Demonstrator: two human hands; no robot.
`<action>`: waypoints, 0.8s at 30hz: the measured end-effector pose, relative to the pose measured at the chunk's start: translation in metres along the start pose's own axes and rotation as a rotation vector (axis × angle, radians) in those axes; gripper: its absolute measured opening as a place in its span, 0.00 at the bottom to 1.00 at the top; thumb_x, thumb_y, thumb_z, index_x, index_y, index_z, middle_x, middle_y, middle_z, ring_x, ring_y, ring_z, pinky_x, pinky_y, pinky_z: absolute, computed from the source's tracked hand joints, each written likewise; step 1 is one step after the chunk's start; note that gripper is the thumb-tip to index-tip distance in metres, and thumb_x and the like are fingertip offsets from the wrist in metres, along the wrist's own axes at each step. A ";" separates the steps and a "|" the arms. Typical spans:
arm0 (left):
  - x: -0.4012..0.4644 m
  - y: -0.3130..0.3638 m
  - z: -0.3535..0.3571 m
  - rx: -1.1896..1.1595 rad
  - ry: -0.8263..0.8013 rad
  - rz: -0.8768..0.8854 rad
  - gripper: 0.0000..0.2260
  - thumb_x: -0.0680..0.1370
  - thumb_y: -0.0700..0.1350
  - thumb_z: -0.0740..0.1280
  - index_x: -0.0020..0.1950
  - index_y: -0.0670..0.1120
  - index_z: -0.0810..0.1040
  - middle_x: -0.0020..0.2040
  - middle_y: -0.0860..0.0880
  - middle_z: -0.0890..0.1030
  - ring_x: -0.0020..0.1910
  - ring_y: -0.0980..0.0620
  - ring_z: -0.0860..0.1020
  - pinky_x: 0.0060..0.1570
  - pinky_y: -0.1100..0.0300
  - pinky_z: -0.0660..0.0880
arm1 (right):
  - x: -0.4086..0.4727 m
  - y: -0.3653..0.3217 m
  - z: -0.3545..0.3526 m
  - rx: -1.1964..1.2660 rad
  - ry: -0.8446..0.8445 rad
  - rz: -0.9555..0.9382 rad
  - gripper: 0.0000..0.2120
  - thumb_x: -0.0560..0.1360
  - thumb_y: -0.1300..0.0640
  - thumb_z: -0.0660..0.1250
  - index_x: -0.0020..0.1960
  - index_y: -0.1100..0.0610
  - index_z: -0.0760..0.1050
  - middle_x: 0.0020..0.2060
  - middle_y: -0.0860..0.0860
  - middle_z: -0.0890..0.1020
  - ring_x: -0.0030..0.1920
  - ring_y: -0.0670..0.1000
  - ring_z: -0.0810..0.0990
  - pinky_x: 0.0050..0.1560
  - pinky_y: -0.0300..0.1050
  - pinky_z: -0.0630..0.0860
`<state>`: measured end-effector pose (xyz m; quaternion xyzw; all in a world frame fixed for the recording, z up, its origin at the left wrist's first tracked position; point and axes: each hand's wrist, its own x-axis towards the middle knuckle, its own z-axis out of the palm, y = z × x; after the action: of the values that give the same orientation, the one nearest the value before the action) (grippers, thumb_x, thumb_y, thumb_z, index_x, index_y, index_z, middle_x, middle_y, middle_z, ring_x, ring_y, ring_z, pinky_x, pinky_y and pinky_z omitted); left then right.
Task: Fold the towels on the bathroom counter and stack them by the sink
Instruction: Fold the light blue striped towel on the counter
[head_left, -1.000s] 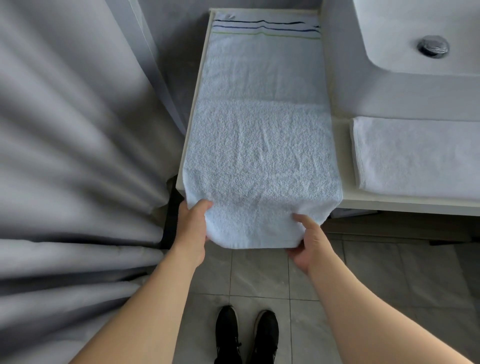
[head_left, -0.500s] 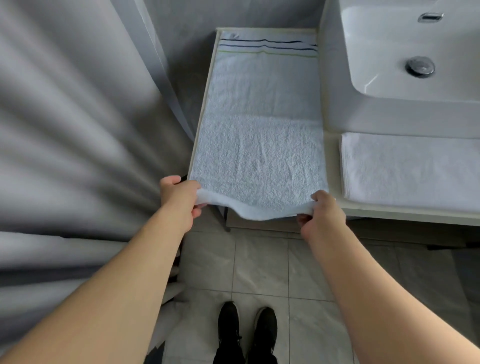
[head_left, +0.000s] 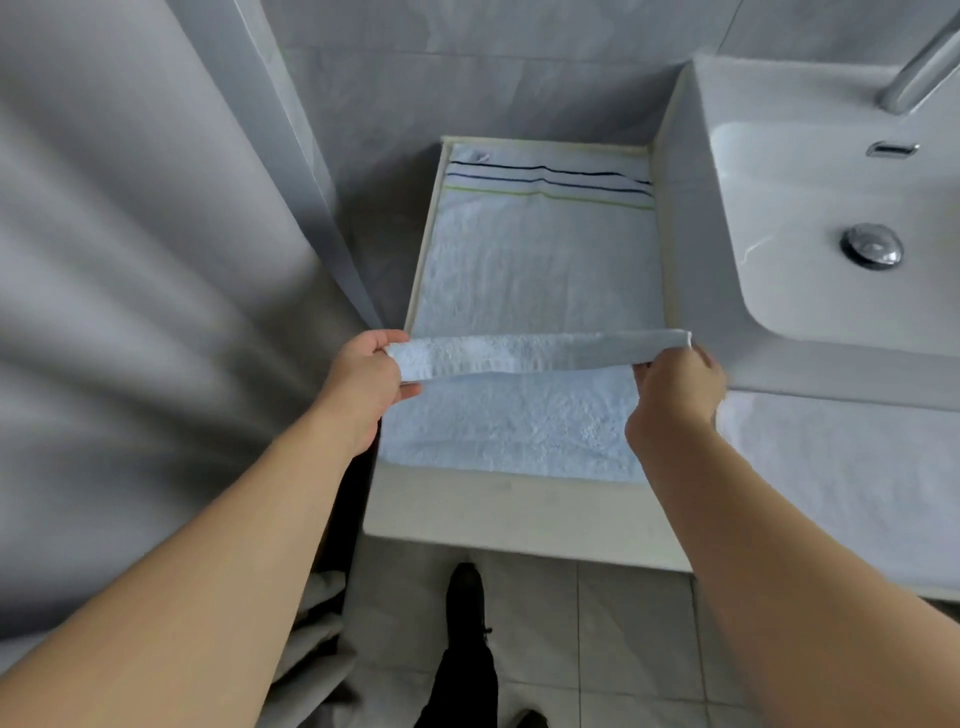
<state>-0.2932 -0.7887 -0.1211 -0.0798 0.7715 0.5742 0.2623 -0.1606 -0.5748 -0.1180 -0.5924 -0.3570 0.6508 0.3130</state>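
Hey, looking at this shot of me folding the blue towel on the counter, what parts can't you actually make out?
All in the head view:
- White towel: cut off by the right edge and hidden partly by the right hand and forearm.
- Faucet: cropped by the top right corner.
- Blue towel: its lifted near edge hides a strip behind it.
- Left hand: fingertips hidden under the towel.
- Curtain: blurred.

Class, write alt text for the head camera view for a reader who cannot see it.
Two hands, left hand and right hand, pinch the near edge of a pale blue towel, lifting it over the counter. A folded white towel lies right, before the sink.
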 end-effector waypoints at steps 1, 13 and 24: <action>0.012 0.006 0.002 0.019 -0.009 0.006 0.11 0.81 0.32 0.61 0.57 0.45 0.77 0.54 0.47 0.80 0.47 0.52 0.82 0.40 0.62 0.82 | 0.006 0.001 0.011 -0.077 -0.010 -0.055 0.20 0.74 0.68 0.55 0.61 0.60 0.77 0.41 0.50 0.78 0.40 0.48 0.77 0.50 0.41 0.78; 0.140 0.060 0.047 0.240 0.158 0.198 0.18 0.81 0.50 0.62 0.35 0.42 0.67 0.32 0.46 0.66 0.34 0.49 0.65 0.36 0.55 0.63 | 0.109 -0.040 0.104 -0.847 0.118 -0.641 0.11 0.80 0.53 0.55 0.47 0.60 0.69 0.48 0.64 0.77 0.53 0.64 0.73 0.50 0.51 0.64; 0.246 0.120 0.103 0.289 0.348 0.400 0.17 0.82 0.48 0.57 0.34 0.46 0.60 0.31 0.50 0.64 0.32 0.49 0.62 0.35 0.55 0.60 | 0.200 -0.088 0.214 -0.860 0.118 -0.737 0.14 0.82 0.60 0.50 0.60 0.65 0.70 0.61 0.62 0.73 0.60 0.62 0.71 0.54 0.45 0.61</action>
<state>-0.5207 -0.6100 -0.1632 0.0148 0.8790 0.4763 0.0166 -0.3952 -0.3802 -0.1444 -0.5382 -0.7549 0.2607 0.2694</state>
